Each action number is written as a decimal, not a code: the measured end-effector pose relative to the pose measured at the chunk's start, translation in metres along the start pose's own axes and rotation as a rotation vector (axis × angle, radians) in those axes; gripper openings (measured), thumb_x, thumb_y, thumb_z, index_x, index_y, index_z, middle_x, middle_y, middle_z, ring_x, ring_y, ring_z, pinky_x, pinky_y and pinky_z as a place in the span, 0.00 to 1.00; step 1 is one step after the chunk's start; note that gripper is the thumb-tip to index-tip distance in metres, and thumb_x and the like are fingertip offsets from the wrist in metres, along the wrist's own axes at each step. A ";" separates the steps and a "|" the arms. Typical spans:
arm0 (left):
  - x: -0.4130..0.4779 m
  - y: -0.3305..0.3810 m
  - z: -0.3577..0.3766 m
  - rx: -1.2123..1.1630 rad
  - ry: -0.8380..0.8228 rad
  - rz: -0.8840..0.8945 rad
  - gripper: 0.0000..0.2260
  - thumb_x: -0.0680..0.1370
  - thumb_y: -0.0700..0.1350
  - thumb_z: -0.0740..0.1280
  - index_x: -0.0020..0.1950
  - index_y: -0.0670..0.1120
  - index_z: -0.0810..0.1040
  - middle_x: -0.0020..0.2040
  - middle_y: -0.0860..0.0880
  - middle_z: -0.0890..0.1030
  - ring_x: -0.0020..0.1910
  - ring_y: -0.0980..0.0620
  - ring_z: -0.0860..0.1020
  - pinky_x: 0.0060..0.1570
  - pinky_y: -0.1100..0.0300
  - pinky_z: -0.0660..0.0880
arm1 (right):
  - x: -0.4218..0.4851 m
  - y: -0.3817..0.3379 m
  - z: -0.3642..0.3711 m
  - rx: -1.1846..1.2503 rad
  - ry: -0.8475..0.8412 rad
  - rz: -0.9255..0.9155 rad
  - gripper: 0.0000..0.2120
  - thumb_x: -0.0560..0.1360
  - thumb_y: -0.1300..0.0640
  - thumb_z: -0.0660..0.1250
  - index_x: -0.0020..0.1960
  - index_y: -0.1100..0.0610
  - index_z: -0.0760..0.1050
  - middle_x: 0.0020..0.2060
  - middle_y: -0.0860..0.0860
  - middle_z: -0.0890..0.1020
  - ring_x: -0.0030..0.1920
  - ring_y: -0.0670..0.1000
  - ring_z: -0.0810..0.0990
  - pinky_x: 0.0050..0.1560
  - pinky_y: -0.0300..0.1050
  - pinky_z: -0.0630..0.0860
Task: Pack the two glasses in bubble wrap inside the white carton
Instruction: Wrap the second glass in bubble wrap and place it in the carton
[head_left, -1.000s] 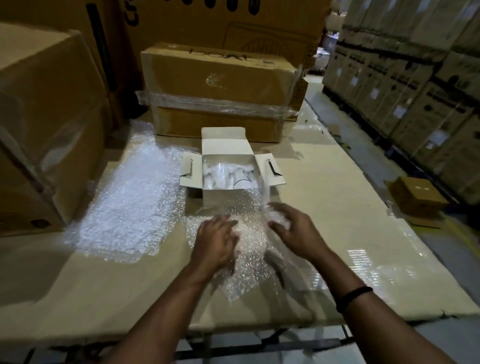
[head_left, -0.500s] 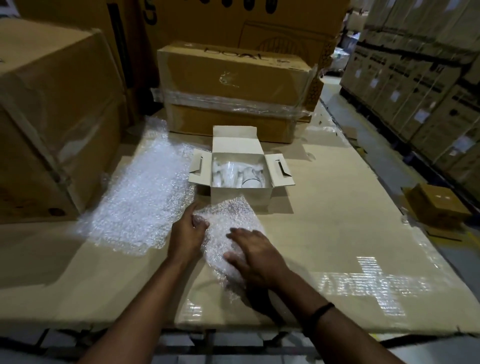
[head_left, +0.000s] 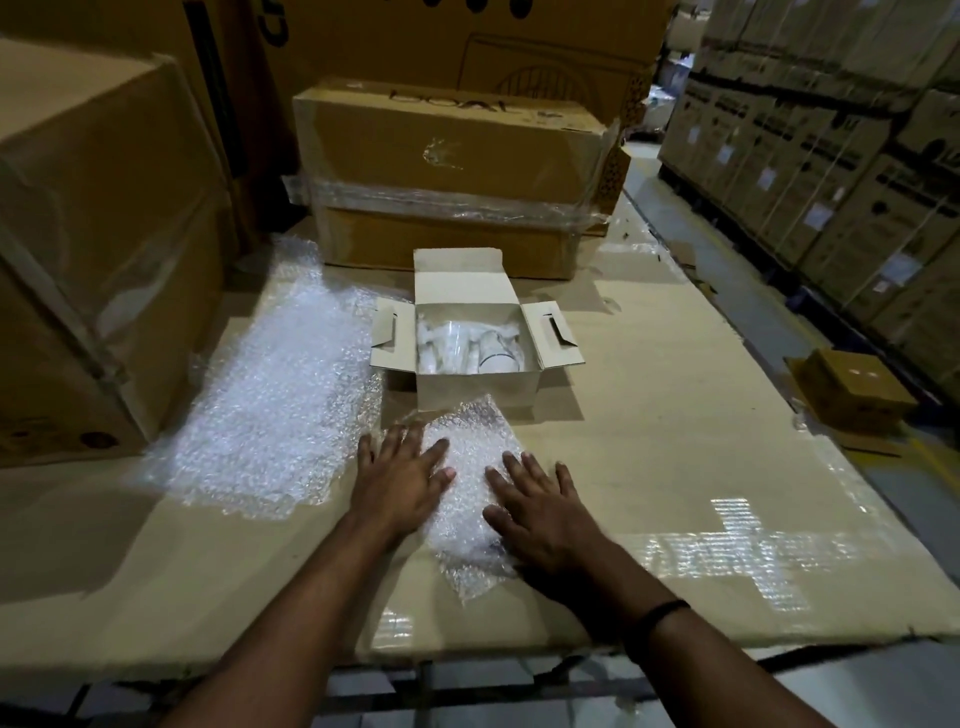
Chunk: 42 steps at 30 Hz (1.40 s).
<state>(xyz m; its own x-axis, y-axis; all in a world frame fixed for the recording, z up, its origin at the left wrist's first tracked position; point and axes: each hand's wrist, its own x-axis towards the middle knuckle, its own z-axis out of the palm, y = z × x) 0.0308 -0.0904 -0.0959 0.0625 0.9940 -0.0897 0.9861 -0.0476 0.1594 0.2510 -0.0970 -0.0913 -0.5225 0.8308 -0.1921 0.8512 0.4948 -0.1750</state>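
The white carton (head_left: 475, 387) stands open, two glasses (head_left: 470, 345) inside — the bubble wrap piece (head_left: 470, 467) lies under the flat, spread left hand (head_left: 400, 480) and right hand (head_left: 540, 506), neither gripping.

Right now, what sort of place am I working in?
Most likely a warehouse packing station: stacked brown cartons line the aisle, a shrink-wrapped box sits ahead, and bubble wrap lies on the cardboard-covered bench.

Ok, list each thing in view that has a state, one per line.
white carton: open, three flaps folded out, upright on the cardboard surface.
glasses: inside the carton; count unclear.
small bubble wrap sheet: flat in front of the carton, pressed under both hands.
large bubble wrap sheet: spread out left of the carton, untouched.
left hand: open, palm down.
right hand: open, palm down.
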 end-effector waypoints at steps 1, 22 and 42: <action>-0.001 0.001 -0.001 -0.004 0.033 0.004 0.27 0.80 0.65 0.42 0.79 0.59 0.53 0.81 0.49 0.47 0.79 0.46 0.43 0.73 0.38 0.37 | -0.002 0.000 -0.002 0.065 0.042 0.002 0.39 0.72 0.31 0.35 0.79 0.48 0.46 0.79 0.52 0.45 0.78 0.52 0.40 0.73 0.60 0.37; 0.004 0.020 -0.013 -0.426 0.276 -0.005 0.42 0.71 0.60 0.72 0.79 0.56 0.55 0.79 0.50 0.58 0.76 0.44 0.55 0.73 0.41 0.55 | 0.014 0.042 -0.084 0.326 0.242 0.320 0.14 0.71 0.62 0.72 0.38 0.52 0.66 0.38 0.51 0.80 0.42 0.55 0.80 0.37 0.46 0.73; 0.037 0.015 -0.018 -1.159 0.173 -0.087 0.16 0.76 0.39 0.71 0.62 0.47 0.73 0.55 0.48 0.79 0.55 0.45 0.79 0.52 0.50 0.78 | -0.004 0.086 -0.070 0.341 0.297 0.332 0.08 0.71 0.63 0.68 0.49 0.56 0.79 0.45 0.56 0.82 0.44 0.59 0.81 0.42 0.47 0.75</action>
<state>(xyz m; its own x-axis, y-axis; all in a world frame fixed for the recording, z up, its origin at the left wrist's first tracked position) 0.0447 -0.0527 -0.0789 -0.1077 0.9939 -0.0236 0.2504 0.0501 0.9668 0.3299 -0.0395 -0.0385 -0.1504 0.9884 -0.0186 0.8771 0.1247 -0.4637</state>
